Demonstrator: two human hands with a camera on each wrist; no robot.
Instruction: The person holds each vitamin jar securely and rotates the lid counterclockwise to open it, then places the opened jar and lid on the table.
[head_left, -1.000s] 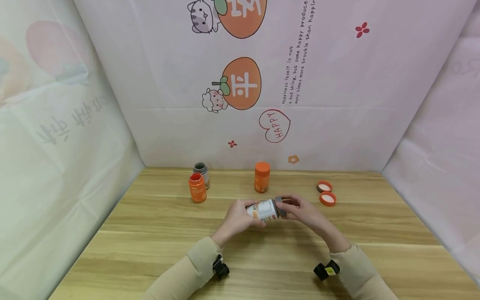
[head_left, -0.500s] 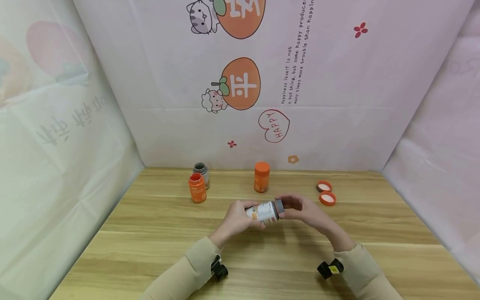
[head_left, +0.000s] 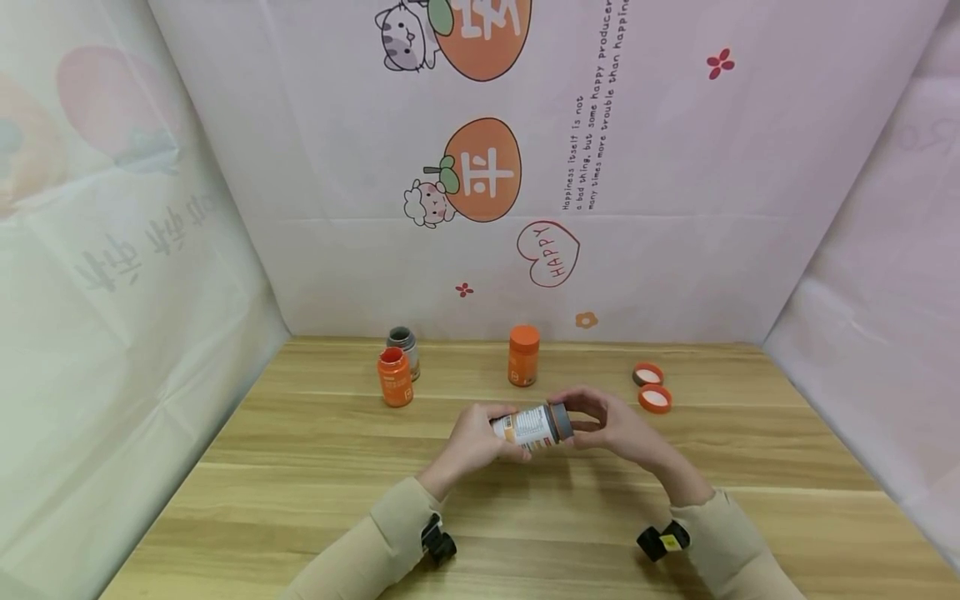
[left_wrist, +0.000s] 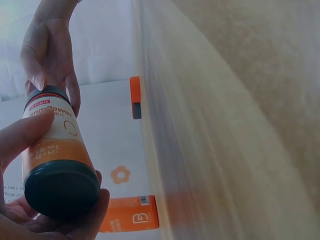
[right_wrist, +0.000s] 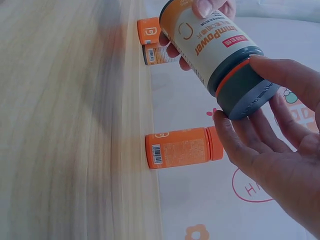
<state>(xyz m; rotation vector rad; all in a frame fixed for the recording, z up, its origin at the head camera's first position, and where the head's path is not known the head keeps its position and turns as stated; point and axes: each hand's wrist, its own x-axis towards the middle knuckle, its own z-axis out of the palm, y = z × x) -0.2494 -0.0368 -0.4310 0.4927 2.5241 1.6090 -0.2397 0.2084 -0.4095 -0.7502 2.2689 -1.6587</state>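
My left hand (head_left: pixel 477 437) grips a white and orange supplement bottle (head_left: pixel 527 427) round its body, holding it tilted above the table. The bottle's grey cap (head_left: pixel 561 422) points right, toward my right hand (head_left: pixel 617 427). In the right wrist view, the right thumb and fingertips pinch the cap (right_wrist: pixel 245 92) from opposite sides. A thin orange-red ring shows between cap and bottle body. The dark base of the bottle (left_wrist: pixel 62 187) faces the camera in the left wrist view, where the left thumb lies across the label.
An orange bottle (head_left: pixel 523 357) with its cap on stands at the back middle. Back left are an uncapped orange bottle (head_left: pixel 395 378) and an uncapped grey one (head_left: pixel 409 337) behind it. Two loose caps, one grey and orange (head_left: pixel 648 373), one orange (head_left: pixel 656 398), lie at right.
The right hand loosened from the cap and shifted slightly right, then its fingers closed on the cap again. The left hand and bottle have barely moved.
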